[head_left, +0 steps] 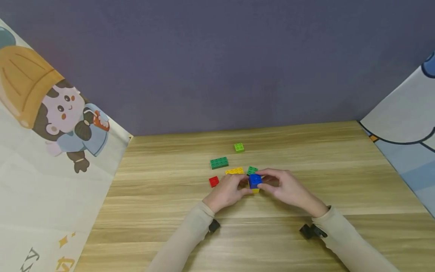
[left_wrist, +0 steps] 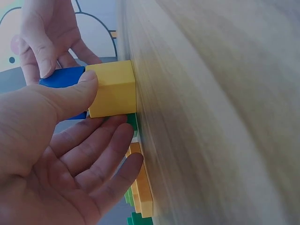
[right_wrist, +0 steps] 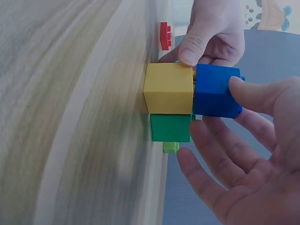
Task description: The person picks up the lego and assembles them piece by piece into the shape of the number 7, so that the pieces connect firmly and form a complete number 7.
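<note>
Near the middle of the table, my left hand point(head_left: 225, 192) pinches a yellow toy brick point(right_wrist: 168, 89) with the thumb on its side. The yellow brick stands on the wood. Over it, my right hand point(head_left: 289, 189) grips a blue brick point(right_wrist: 215, 91) between thumb and fingers, its studs facing up. In the right wrist view a narrow gap with yellow studs shows between the two bricks. A green brick point(head_left: 252, 170) stands just behind them, and a longer yellow brick point(head_left: 235, 171) lies by the left fingers, partly hidden by that hand.
Left of my left hand lies a red brick point(head_left: 213, 181). Farther back are a long dark green brick point(head_left: 219, 163) and a small lime green brick point(head_left: 239, 147). A dark upright panel point(head_left: 217, 75) closes off the table's back, with printed side walls left and right.
</note>
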Tool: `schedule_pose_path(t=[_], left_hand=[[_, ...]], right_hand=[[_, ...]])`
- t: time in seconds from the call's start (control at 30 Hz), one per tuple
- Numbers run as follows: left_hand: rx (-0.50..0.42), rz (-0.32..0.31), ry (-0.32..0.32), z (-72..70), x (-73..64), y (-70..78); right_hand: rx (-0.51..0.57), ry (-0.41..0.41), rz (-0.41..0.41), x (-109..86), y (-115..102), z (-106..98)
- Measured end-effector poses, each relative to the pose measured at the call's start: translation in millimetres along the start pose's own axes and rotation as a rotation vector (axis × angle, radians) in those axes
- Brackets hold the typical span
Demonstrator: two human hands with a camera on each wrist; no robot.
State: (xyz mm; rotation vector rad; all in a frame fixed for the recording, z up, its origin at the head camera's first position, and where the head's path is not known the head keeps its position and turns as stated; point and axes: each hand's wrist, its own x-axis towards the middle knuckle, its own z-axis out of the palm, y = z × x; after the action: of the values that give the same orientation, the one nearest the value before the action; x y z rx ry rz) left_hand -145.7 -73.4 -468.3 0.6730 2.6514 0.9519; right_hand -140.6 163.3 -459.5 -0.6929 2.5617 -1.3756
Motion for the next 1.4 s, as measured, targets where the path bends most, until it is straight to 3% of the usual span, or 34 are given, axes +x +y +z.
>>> schedule_pose_path(t=[0.47,0.63,1.03,1.4], left_hand=[[0.010,0.013,0.004,-1.0,0.8,1.4],[0.020,0.048,0.004,-0.5,2.4,0.7],[0.044,0.059,0.014,-0.8,3.6,0.8],[0.015,0.081,0.104,-2.2,-4.8,5.8]], right_hand=[[-0.206,0.029,-0.058,1.8,-2,0],[-0.215,0.051,-0.079,1.0,0,1],[-0.276,0.106,-0.185,-1.4,5,7],[-0.262,0.112,-0.172,-5.0,5,11]])
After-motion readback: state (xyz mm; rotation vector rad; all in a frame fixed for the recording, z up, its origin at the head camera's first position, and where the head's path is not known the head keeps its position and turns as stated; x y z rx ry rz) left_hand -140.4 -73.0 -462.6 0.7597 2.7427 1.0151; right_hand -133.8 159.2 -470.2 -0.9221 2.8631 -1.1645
